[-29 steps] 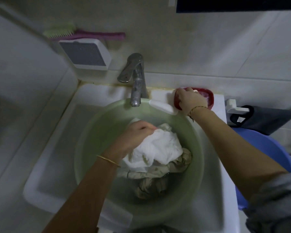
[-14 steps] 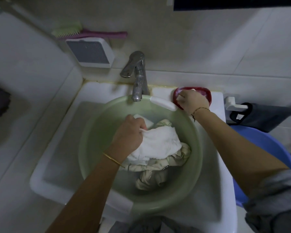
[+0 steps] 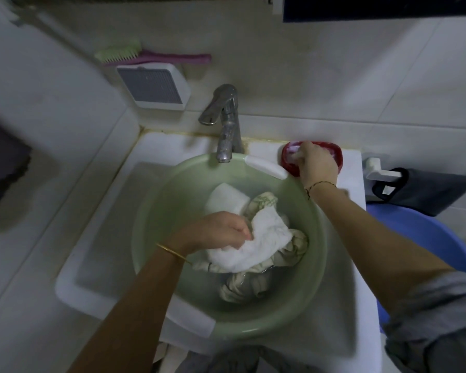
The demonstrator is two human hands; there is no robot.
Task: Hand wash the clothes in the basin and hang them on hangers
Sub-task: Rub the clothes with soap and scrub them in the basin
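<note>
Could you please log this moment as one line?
left hand grips white cloth in green basin | right hand at red soap dish

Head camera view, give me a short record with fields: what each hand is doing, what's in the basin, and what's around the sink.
left hand: left hand grips the white cloth inside the green basin
right hand: right hand reaches into the red soap dish, fingers curled on something pale, likely soap
basin contents: white cloth on top of a patterned garment; little water visible
faucet: faucet spout over the basin's far rim; no stream visible
nearby: scrub brush on the wall, blue tub at right
</note>
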